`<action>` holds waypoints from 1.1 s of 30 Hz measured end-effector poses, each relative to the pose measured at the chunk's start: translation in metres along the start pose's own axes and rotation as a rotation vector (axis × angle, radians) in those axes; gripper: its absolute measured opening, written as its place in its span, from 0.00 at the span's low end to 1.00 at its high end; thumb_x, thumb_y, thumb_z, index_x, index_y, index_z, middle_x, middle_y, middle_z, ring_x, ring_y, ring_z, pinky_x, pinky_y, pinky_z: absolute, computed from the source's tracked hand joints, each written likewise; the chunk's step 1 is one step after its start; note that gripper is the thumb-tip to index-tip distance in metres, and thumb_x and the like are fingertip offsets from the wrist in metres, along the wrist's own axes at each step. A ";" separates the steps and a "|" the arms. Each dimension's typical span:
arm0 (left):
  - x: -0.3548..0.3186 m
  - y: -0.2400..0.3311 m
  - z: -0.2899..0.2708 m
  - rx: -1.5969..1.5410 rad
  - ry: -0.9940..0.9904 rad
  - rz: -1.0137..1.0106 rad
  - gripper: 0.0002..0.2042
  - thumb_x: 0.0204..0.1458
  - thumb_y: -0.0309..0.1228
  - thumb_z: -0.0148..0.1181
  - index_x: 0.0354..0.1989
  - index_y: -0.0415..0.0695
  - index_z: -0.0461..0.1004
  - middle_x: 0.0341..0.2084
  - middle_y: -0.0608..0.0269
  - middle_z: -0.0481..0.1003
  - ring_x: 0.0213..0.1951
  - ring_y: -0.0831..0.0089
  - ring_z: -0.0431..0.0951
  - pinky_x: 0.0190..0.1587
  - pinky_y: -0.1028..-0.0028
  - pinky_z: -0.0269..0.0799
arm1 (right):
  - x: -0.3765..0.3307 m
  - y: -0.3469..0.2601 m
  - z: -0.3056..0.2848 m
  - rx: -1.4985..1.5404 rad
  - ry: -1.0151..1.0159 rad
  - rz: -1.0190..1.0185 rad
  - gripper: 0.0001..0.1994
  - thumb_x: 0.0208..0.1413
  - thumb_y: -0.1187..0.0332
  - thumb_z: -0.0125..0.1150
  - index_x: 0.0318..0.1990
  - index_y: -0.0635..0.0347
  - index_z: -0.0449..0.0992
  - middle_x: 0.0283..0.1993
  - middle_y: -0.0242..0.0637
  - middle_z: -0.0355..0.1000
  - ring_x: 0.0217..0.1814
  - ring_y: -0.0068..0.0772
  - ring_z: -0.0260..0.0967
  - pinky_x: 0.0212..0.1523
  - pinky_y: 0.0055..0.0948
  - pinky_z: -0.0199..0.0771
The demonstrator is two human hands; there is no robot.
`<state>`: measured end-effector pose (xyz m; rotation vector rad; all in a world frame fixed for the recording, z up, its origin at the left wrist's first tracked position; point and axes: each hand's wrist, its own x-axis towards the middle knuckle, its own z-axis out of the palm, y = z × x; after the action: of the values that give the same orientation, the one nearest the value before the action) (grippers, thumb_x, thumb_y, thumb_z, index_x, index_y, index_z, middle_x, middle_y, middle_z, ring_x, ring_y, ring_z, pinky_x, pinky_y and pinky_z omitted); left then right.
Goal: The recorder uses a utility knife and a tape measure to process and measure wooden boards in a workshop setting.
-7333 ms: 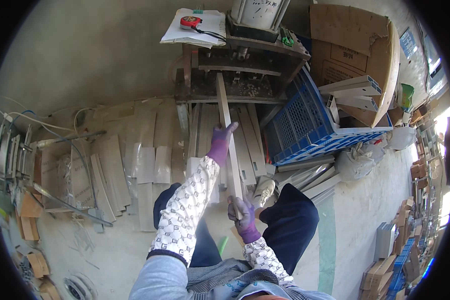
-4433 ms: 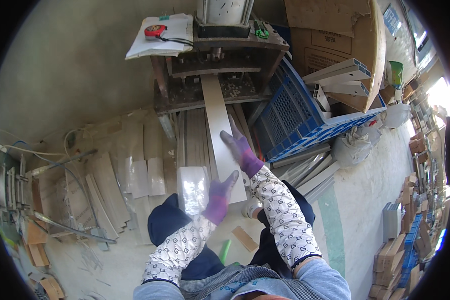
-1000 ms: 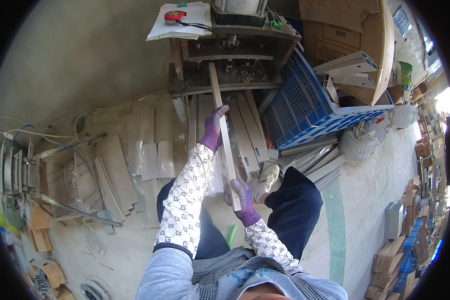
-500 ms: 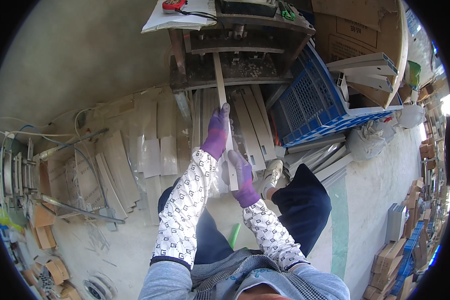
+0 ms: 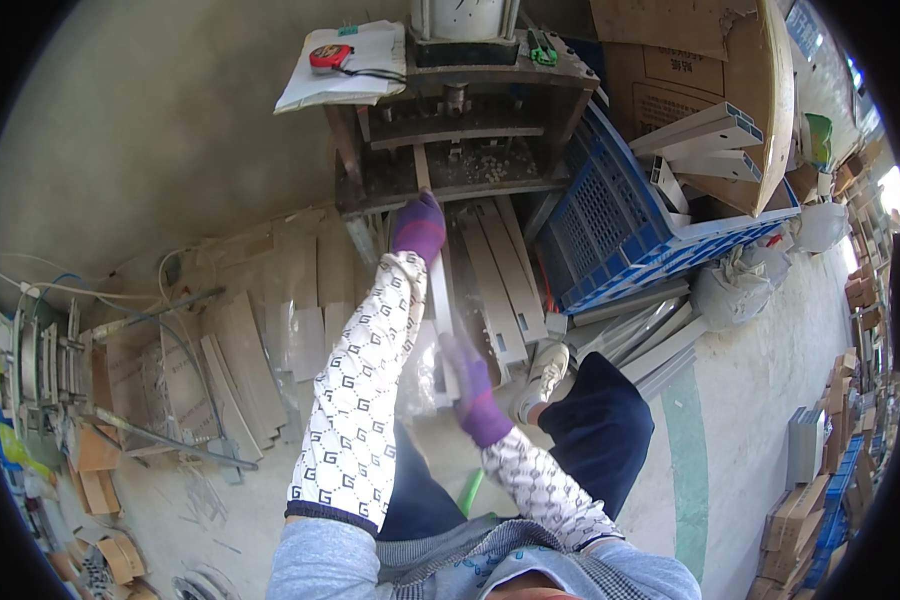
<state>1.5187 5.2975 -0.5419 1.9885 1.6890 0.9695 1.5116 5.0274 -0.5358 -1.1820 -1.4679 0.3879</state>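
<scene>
Both my hands wear purple gloves below white patterned sleeves. My left hand is closed around a long, narrow, light-coloured bar just in front of a dark metal press. The bar's far end reaches into the press opening, under its crosspiece. Nearer to me, my right hand is beside the near part of the bar; its fingers are smeared by motion, so their grip cannot be made out. Small round scraps lie on the press bed.
Long pale profiles lie under the press. To the right leans a blue plastic crate with cut profiles and a cardboard box. A red tape measure lies on papers atop the press.
My left hand has moved forward along the bar, closer to the press. My right hand is now blurred and slightly lower. The view has tilted, showing a cylinder on top of the press.
</scene>
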 end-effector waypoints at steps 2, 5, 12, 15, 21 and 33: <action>0.031 -0.013 0.002 0.033 -0.047 0.095 0.25 0.66 0.42 0.35 0.30 0.37 0.76 0.29 0.38 0.78 0.35 0.42 0.79 0.38 0.49 0.76 | -0.009 -0.008 0.002 0.336 -0.088 0.593 0.23 0.71 0.64 0.39 0.72 0.48 0.56 0.75 0.57 0.46 0.76 0.50 0.50 0.69 0.36 0.56; 0.046 -0.011 0.013 0.052 -0.127 0.167 0.21 0.66 0.38 0.35 0.36 0.39 0.76 0.34 0.39 0.78 0.37 0.43 0.79 0.39 0.51 0.76 | 0.002 -0.006 -0.007 0.416 -0.081 0.753 0.26 0.70 0.60 0.43 0.73 0.52 0.53 0.73 0.57 0.52 0.74 0.44 0.53 0.69 0.34 0.57; 0.064 -0.009 0.031 0.092 -0.198 0.166 0.19 0.65 0.36 0.36 0.48 0.39 0.74 0.41 0.41 0.78 0.43 0.44 0.79 0.45 0.52 0.76 | 0.016 -0.029 -0.014 0.570 0.097 0.938 0.33 0.67 0.58 0.50 0.74 0.61 0.49 0.64 0.50 0.66 0.65 0.33 0.64 0.65 0.29 0.62; 0.074 -0.040 0.039 0.283 -0.161 0.333 0.22 0.66 0.38 0.34 0.48 0.40 0.76 0.45 0.40 0.77 0.46 0.46 0.78 0.47 0.52 0.76 | -0.011 0.011 0.002 0.703 0.041 0.956 0.32 0.67 0.58 0.51 0.73 0.61 0.50 0.64 0.47 0.66 0.66 0.30 0.63 0.66 0.27 0.61; 0.063 -0.044 0.021 0.228 -0.201 0.046 0.22 0.66 0.39 0.34 0.50 0.39 0.74 0.39 0.42 0.79 0.41 0.42 0.80 0.44 0.48 0.76 | -0.006 -0.016 0.005 0.841 0.114 1.040 0.33 0.66 0.57 0.53 0.73 0.60 0.51 0.63 0.42 0.67 0.62 0.25 0.64 0.64 0.24 0.60; -0.139 0.007 -0.007 -0.862 -0.571 -0.356 0.37 0.51 0.52 0.66 0.58 0.32 0.65 0.51 0.42 0.75 0.50 0.56 0.77 0.55 0.65 0.71 | -0.120 -0.050 -0.075 -0.449 0.038 0.587 0.37 0.47 0.64 0.70 0.67 0.56 0.65 0.42 0.44 0.76 0.35 0.32 0.75 0.40 0.29 0.77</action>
<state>1.5115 5.1609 -0.5699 1.1747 0.9963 0.7163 1.5361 4.8796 -0.5408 -1.9802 -1.1833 0.4362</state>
